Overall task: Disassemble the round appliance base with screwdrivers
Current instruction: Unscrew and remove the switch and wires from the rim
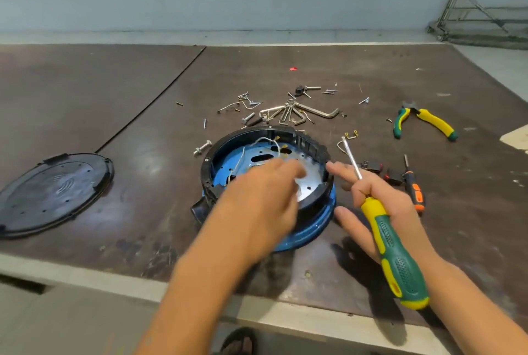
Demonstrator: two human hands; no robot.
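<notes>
Head view: the round appliance base with a blue shell and a black plastic ring [245, 133] lies open side up on the dark brown board table [114, 92], near its middle and close to the front edge. Inside are a silver metal plate [310, 180] with slots and thin white wires [265, 140] looping along the far side.

The left hand [257, 197] reaches over the base, its fingers stretched forward and close together above the plate. It is blurred, and whether they touch anything cannot be told. The right hand [400, 206] is just right of the base and grips a screwdriver with a yellow and green handle [391, 243]. The middle fingers curl round it where handle meets shaft, the index finger points toward the base rim, and the thumb is spread out beside the blue wall.

Beyond the base lie bent steel hex keys [291, 114] and loose screws [248, 102]. A small orange and black screwdriver [414, 186] lies right of the hand, and green and yellow pliers [425, 122] lie farther right. A round black plastic cover [54, 192] lies well apart at the left.
</notes>
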